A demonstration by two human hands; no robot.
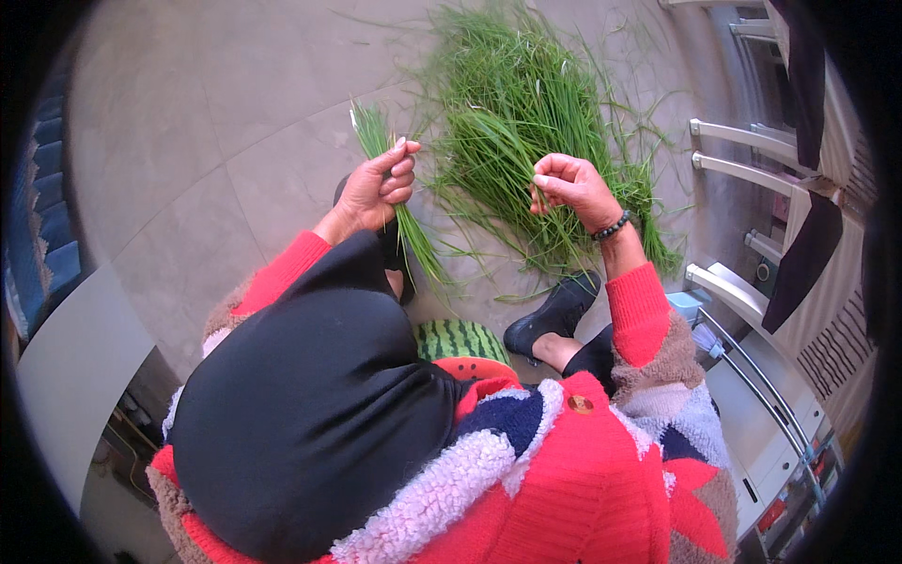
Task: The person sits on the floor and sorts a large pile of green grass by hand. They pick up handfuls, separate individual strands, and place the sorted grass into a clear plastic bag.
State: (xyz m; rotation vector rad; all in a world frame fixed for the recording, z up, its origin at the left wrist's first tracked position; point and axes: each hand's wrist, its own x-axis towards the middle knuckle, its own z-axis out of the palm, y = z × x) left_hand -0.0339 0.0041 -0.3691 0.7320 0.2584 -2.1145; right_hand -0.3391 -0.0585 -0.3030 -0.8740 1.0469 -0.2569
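Observation:
A small bundle of long green grass-like leaves (421, 243) is gripped in my left hand (384, 180), its pale ends up and its green tips hanging towards the floor. My right hand (569, 190), with a dark bead bracelet on the wrist, is over the near part of a large heap of the same leaves (525, 92) on the floor. Its thumb and forefinger pinch some green leaves. The two hands are apart, the left one beside the heap above my raised knee.
A watermelon-patterned stool (461, 342) stands between my legs, near my black shoe (553, 314). White furniture rails (747, 137) and a light blue container (687, 303) are at the right. A white panel (77, 374) and blue quilted fabric (53, 211) lie at the left.

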